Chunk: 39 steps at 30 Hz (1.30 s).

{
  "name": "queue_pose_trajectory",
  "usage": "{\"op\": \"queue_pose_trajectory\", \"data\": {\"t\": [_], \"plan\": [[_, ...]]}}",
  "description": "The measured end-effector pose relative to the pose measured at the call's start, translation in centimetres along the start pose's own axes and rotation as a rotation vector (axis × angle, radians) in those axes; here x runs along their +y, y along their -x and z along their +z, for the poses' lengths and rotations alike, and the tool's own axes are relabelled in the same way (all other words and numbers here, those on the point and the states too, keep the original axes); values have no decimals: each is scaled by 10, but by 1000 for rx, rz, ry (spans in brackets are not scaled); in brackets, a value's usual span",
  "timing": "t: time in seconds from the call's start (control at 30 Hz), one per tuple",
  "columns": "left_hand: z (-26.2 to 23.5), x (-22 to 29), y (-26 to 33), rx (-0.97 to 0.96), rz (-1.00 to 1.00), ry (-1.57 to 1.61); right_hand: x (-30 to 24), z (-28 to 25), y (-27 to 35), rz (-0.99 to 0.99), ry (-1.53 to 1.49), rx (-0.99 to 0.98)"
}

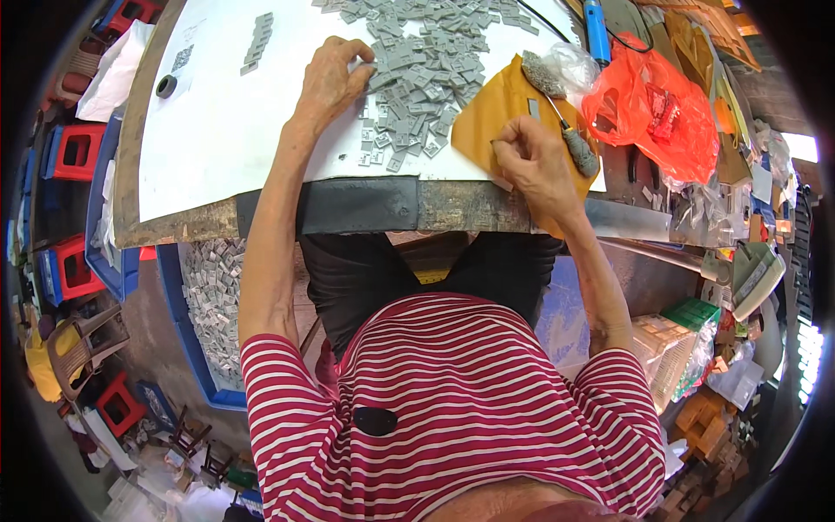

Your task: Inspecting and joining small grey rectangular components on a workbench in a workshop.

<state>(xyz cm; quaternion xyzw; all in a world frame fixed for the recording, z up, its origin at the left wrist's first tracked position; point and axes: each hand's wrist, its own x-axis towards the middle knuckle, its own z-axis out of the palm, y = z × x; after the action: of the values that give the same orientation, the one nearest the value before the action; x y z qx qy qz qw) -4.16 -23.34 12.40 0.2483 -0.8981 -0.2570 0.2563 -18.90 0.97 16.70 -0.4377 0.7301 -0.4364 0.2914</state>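
My left hand (pixel 335 80) rests at the left edge of a heap of small flat grey pieces (pixel 409 83). Its fingers are bent, with a gap between thumb and forefinger and nothing visible in them. Over a mustard-yellow sheet (pixel 478 122) on the right, my right hand (pixel 532 161) is closed, thumb against the curled fingers. Whatever it may hold is hidden. Just beyond its knuckles a small grey piece (pixel 533 108) shows against the yellow. Beside that hand lies a thin-shafted tool with a speckled grey wrapped handle (pixel 579 151).
White paper (pixel 209 130) covers the worktable. A row of grey pieces (pixel 257 42) and a dark ring (pixel 166 86) lie at left. A red plastic bag (pixel 652 109) and a blue-handled tool (pixel 596 30) are at right. Below the table, a blue tray (pixel 198 348) holds many pieces.
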Motion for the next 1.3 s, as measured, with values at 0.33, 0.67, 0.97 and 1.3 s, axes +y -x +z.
{"op": "queue_pose_trajectory", "data": {"t": [0.33, 0.67, 0.97, 1.3], "plan": [[-3, 9, 6, 115, -25, 95, -3, -16, 0, 285, -1077, -172], [-18, 46, 30, 196, -222, 178, -4, -17, 7, 335, -1292, -79], [-23, 122, 62, 49, -307, 706, 2, -9, 15, 203, -1111, 32], [-2, 156, 88, -79, -360, 875, 1, 0, 25, 208, -983, 48]]}}
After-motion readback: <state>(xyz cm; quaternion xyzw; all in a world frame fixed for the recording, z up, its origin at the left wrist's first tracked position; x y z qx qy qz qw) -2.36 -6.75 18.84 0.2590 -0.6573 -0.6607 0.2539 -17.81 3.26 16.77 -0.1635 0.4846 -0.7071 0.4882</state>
